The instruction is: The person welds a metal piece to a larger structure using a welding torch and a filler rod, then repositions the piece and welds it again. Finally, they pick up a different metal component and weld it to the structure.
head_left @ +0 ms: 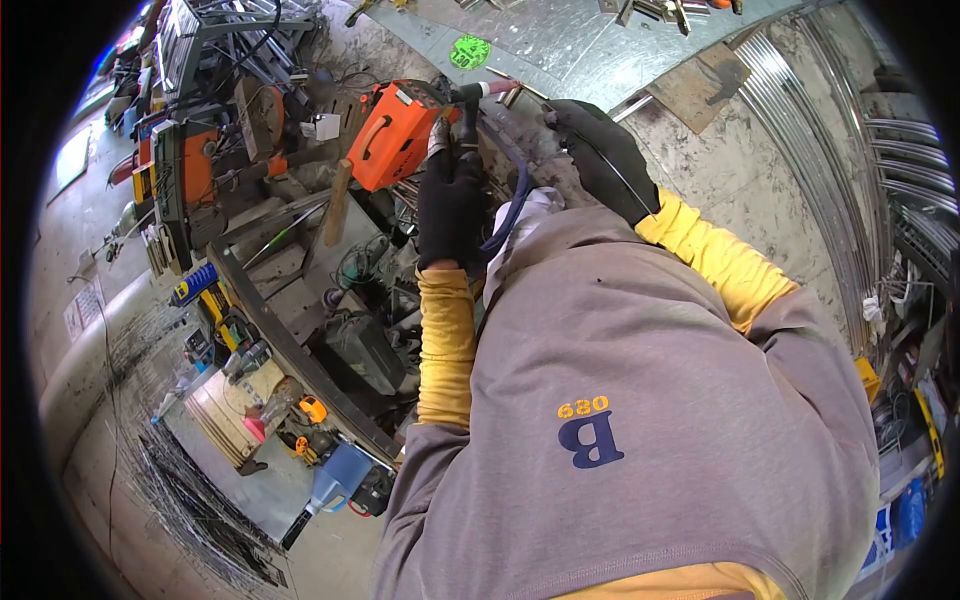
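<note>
Beside a grey metal bench [560, 55], my black-gloved left grip [450, 215] is clasping a black, pink-nozzled torch [469, 122], my right grip [600, 172] a thin metal rod [624, 177]; I'm apparently aligning both, needing steadiness.

Slanted rod [622, 179] — torch [469, 116] apparently black.

Left glove [452, 212]: was dark cloth, matt.
Right glove [600, 150]: was similar dark cloth, dull.
Thin rod [628, 181]: looked metallic, smooth, faintly shiny.
Sleeves [446, 330]: were wrinkled cloth, matt.
Sweatshirt [660, 360]: was matt cloth, evenly textured.
Orange machine case [393, 142]: appeared hard, semi-gloss; plastic or painted metal, could not tell.
Worktop [600, 50]: was scuffed sheet metal, glossy where light struck.
Wooden strip [338, 204]: was bare wood, unpolished.
Long strips [790, 110]: were bright metal, smooth, reflective.
Blue jug [341, 473]: looked like smooth plastic.
</note>
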`<state>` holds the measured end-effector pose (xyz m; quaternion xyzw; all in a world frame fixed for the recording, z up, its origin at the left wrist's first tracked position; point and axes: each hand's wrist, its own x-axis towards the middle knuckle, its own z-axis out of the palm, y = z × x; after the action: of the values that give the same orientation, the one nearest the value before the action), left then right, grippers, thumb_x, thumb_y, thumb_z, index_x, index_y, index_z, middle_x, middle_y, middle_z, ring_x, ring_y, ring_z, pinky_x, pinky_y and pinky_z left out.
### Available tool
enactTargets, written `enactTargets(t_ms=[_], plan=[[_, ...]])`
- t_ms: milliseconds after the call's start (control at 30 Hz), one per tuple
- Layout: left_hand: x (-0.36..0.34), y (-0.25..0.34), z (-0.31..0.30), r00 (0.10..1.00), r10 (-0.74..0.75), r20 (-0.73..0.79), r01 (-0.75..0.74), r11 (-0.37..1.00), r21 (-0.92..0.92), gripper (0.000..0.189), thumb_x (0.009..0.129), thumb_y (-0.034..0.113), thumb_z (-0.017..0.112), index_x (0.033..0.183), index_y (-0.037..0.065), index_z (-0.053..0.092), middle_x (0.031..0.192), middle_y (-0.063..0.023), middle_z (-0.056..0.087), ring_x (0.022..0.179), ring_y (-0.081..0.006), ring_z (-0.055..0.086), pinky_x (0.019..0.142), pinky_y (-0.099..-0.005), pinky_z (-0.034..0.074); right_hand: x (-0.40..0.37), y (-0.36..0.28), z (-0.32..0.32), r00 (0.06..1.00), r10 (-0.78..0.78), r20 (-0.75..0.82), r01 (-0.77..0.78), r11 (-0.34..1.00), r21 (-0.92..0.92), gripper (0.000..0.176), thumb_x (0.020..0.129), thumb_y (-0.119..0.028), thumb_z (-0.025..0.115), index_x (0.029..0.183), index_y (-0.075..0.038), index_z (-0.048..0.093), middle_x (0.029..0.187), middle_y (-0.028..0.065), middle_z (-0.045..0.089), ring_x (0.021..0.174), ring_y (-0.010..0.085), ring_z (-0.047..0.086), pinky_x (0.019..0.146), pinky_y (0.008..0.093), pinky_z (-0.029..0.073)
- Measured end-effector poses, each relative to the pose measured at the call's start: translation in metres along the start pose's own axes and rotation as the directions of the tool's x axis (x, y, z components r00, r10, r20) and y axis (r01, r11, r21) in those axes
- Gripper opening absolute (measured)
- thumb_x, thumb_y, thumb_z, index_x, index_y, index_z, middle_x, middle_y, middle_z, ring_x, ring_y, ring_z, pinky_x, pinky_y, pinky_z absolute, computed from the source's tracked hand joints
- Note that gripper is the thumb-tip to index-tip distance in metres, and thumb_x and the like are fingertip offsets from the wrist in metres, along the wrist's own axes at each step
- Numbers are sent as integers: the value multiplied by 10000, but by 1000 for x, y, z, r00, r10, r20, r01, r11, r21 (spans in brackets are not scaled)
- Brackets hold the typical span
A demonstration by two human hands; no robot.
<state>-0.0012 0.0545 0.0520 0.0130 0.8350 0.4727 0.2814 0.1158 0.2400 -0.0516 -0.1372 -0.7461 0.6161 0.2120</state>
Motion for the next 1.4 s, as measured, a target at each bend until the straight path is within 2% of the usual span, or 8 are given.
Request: enactTargets(t_ms=[133, 200, 400, 800, 933, 1000, 1300, 1400], plan=[[2, -5, -1, 1000, 11, -28, -9, 995, 97, 621, 1123, 177, 594, 1714, 140, 407, 895, -22, 645, 629, -89, 583, 533, -283, 488, 1, -2, 0, 1000, -3, -1, 3, 1000, 0, 419, 1054, 76, 540, 1442, -10, 672, 1400, 158, 704, 1225, 231, 719, 1057, 320, 559], [2, -4, -1, 998, 52, -45, -45, 989, 143, 622, 1123, 180, 594, 1714, 141, 407, 892, -23, 645, 631, -91, 587, 534, -284, 490, 1, -4, 2, 999, -11, -53, 14, 998, 54, 325, 1066, -30, 572, 1360, -29, 711, 1334, 205, 730, 1179, 396, 734, 1011, 419, 587], [-5, 6, 2, 999, 17, -42, -12, 993, 117, 635, 1117, 175, 591, 1722, 146, 400, 898, -22, 648, 632, -94, 594, 538, -287, 493, 2, -6, -1, 999, 36, 0, -36, 999, 2, 376, 1070, 28, 575, 1424, -30, 689, 1379, 150, 717, 1168, 225, 740, 1016, 323, 582], [3, 0, -1, 992, 124, 27, -126, 988, 91, 626, 1115, 137, 534, 1712, 17, 387, 1076, -66, 775, 748, -68, 676, 659, -269, 558, 0, 2, 1, 1000, -2, -9, 2, 1000, 13, 363, 1084, 19, 571, 1420, -36, 699, 1374, 133, 718, 1139, 200, 737, 1001, 313, 580], [2, 3, -1, 994, 99, 45, -102, 992, 73, 640, 1113, 127, 535, 1722, 25, 367, 1097, -73, 783, 762, -69, 690, 654, -262, 557, 0, 6, 3, 1000, 4, -3, -4, 1000, 28, 360, 1096, 11, 570, 1427, -41, 700, 1379, 134, 716, 1143, 199, 734, 998, 311, 579], [2, 3, 0, 995, 91, 43, -93, 994, 50, 645, 1111, 123, 535, 1724, 25, 362, 1103, -76, 786, 763, -76, 692, 656, -264, 557, 0, 5, 4, 998, -44, -42, 45, 999, 29, 326, 1041, -13, 592, 1347, -38, 701, 1328, 197, 723, 1153, 390, 742, 978, 419, 599], [-10, -5, -4, 994, 100, -36, -94, 987, 133, 575, 1122, 203, 612, 1674, 114, 477, 849, -11, 627, 664, -61, 564, 559, -296, 478, -10, 10, 4, 997, -71, 32, 73, 995, -68, 302, 1078, -22, 587, 1337, -42, 740, 1314, 146, 732, 1057, 231, 750, 932, 340, 590], [-10, -2, -3, 953, 298, -58, -215, 798, 563, 533, 1122, 306, 629, 1597, 75, 555, 1022, -217, 761, 806, -306, 752, 677, -432, 569, -13, 17, 7, 990, -144, 1, 143, 980, -142, 289, 1067, -31, 596, 1314, -44, 747, 1291, 152, 737, 1031, 253, 749, 910, 357, 593]])
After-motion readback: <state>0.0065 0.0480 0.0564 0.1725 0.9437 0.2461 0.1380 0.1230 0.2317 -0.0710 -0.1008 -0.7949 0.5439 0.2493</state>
